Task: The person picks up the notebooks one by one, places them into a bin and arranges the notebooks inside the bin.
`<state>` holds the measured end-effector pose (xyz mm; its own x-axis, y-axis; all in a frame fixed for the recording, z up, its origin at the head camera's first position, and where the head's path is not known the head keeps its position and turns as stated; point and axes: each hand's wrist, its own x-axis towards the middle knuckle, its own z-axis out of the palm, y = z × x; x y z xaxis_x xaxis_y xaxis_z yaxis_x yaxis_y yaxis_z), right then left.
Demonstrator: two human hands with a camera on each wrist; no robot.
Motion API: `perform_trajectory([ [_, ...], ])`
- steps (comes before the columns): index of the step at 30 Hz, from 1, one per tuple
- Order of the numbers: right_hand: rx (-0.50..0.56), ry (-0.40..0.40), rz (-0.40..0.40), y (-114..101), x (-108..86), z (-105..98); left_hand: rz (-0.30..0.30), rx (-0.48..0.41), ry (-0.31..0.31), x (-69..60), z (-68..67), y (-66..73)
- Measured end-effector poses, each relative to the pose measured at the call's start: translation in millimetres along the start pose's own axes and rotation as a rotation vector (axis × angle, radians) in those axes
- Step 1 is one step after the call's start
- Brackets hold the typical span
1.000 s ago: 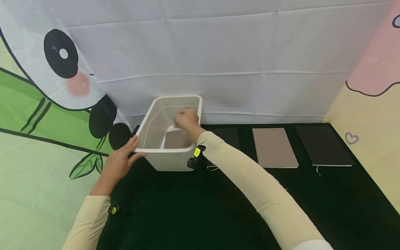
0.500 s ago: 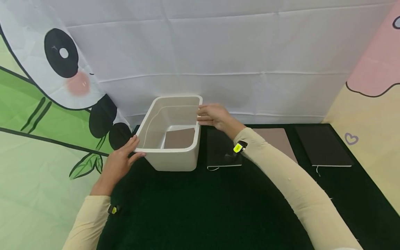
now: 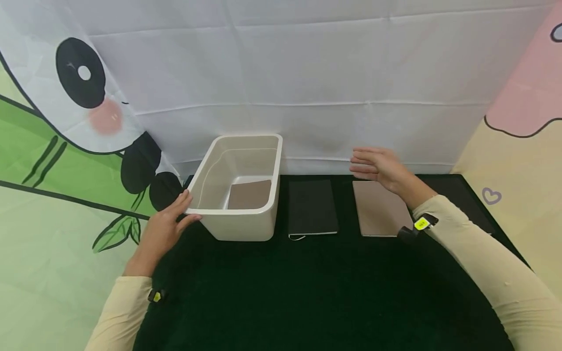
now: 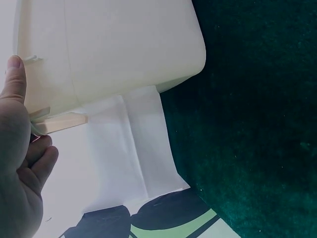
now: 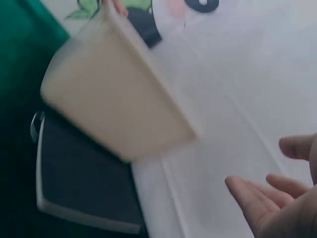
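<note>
A white plastic storage bin (image 3: 246,225) stands on the dark green cloth, against the white backdrop. My left hand (image 3: 163,234) holds its near-left corner, thumb at the front rim and fingers along the left side; in the left wrist view a light strip lies by the fingers. Inside the bin lies a brown-grey notebook (image 3: 250,195). My right hand (image 3: 379,168) hovers above the far end of a pinkish-brown notebook (image 3: 379,209), fingers extended and nothing in them. Between bin and that notebook lies a black notebook (image 3: 312,207) with a white ribbon.
Another dark notebook (image 3: 452,190) lies at the far right, partly hidden by my right forearm. The green cloth (image 3: 298,292) spreads in front of the row. White fabric (image 3: 325,73) rises behind, with printed cartoon panels at both sides.
My right hand has come out of the bin and travelled right, past its rim, to above the pinkish-brown notebook, its fingers straightening. My left hand stays at the bin's corner.
</note>
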<state>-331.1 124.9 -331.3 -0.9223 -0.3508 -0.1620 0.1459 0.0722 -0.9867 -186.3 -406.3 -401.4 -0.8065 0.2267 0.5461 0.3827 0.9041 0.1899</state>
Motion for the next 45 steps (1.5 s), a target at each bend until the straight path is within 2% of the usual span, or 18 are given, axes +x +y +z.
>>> perform_trajectory([
  [4, -0.042, -0.01, -0.016, 24, -15.1, -39, -0.012, -0.009, 0.006, -1.7, -2.5, -1.5],
  [8, 0.015, 0.026, -0.038, 51, -27.7, -72, -0.021, -0.02, 0.005, -2.2, -3.7, -1.9],
  [11, 0.007, 0.039, -0.058, 73, -38.8, -95, -0.031, -0.03, 0.002, -2.5, -3.6, -1.1],
  [17, -0.138, 0.112, -0.138, 118, -71.3, -136, -0.035, -0.034, -0.007, -1.7, -1.0, 1.1],
  [20, -0.273, 0.184, -0.153, 134, -86.3, -155, -0.039, -0.035, -0.005, -1.7, -0.8, 1.3],
  [26, -0.652, 0.329, -0.069, 152, -107.9, -181, -0.046, -0.036, -0.005, -1.8, -1.3, 1.4],
  [29, -0.732, 0.373, -0.049, 157, -116.4, -192, -0.049, -0.043, -0.013, -1.1, -0.5, 1.6],
  [33, -0.759, 0.448, -0.023, 163, -121.5, -203, -0.057, -0.039, -0.011, -1.4, -0.5, 1.7],
  [39, -0.764, 0.573, 0.064, 171, -118.7, -215, -0.061, -0.032, -0.005, -2.7, -1.2, 1.1],
  [45, -0.761, 0.64, 0.161, 180, -118.5, -226, -0.057, -0.046, -0.004, -1.6, 0.5, 1.6],
])
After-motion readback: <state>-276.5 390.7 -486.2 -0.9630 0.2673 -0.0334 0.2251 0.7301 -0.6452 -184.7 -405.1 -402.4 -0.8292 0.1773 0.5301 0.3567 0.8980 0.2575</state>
